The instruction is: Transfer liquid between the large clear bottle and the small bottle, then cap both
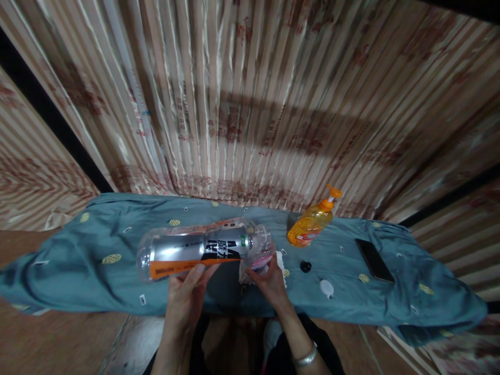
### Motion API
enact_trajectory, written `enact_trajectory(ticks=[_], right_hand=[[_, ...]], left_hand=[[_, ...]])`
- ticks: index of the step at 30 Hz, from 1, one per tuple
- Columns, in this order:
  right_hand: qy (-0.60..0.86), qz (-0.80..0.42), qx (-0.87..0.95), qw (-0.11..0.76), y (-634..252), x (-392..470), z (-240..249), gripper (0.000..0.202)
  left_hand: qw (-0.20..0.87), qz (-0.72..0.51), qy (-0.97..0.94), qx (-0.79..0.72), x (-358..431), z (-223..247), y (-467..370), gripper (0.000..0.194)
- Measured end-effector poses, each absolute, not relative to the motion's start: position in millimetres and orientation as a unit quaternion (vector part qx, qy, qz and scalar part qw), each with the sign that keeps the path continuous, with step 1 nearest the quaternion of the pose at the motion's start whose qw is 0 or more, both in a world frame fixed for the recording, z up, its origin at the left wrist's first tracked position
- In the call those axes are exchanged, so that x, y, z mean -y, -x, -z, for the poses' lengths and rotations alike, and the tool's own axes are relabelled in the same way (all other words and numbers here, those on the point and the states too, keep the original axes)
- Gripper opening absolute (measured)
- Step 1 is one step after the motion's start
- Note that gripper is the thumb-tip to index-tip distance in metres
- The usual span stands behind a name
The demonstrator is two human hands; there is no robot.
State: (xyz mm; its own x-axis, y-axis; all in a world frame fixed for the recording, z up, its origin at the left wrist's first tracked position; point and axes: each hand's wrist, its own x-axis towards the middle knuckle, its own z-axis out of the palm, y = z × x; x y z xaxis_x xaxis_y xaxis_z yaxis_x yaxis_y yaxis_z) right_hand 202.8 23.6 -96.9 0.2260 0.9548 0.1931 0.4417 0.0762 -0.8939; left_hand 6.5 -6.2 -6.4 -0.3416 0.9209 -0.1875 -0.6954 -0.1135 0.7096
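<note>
A large clear plastic bottle with a silver, black and orange label is held sideways above the cloth, its neck end to the right. My left hand grips it from below near the middle, fingers mostly behind it. At the neck end, my right hand is closed on a clear plastic piece with some pink in it. Whether this piece is joined to the bottle, I cannot tell. White tissue-like material shows behind my right hand.
A pump bottle of orange liquid stands right of my hands. In front of it lie a small black cap and a white round lid. Further right is a dark phone. A green patterned cloth covers the table; a striped curtain hangs behind.
</note>
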Motion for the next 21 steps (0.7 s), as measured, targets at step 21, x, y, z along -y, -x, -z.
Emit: enact_trajectory(ticks=[21], right_hand=[[0.647, -0.256, 0.541, 0.473, -200.5, -24.6, 98.5, 0.08]], left_hand=[[0.548, -0.732, -0.182, -0.361, 6.1, 12.3, -8.8, 0.027]])
